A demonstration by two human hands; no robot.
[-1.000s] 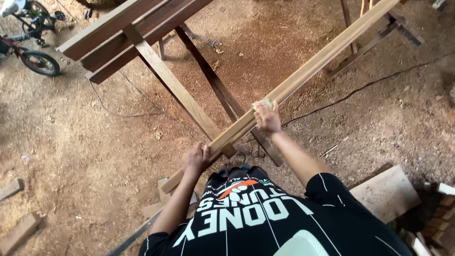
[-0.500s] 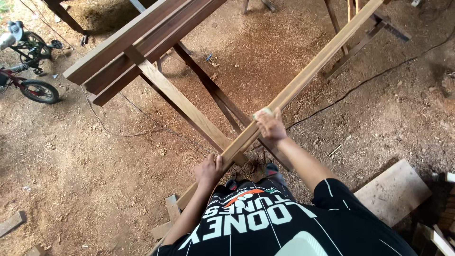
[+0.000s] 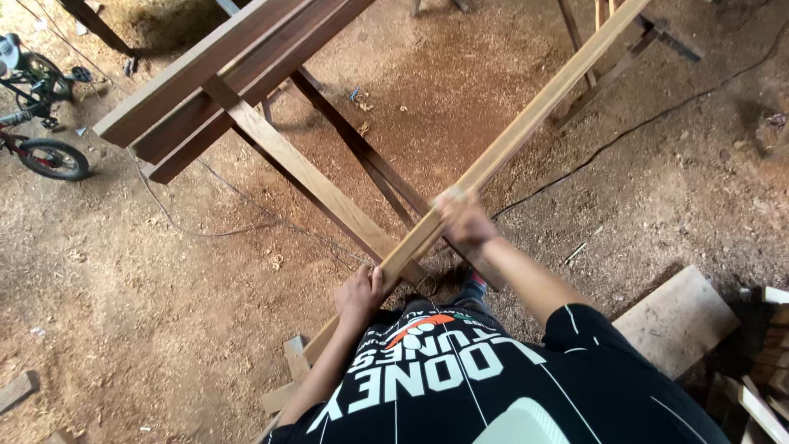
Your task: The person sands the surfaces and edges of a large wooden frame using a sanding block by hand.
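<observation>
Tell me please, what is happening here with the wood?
A person in a black shirt holds a long wooden strip with both hands. The left hand grips it near the body; the right hand grips it further along. Planks lie on a wooden trestle on the left, over a sawdust floor.

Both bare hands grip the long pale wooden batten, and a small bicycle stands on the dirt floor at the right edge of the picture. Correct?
Not quite. The small bicycle stands at the left edge, as the head view shows. The left hand and right hand do grip the long pale wooden batten.
</observation>
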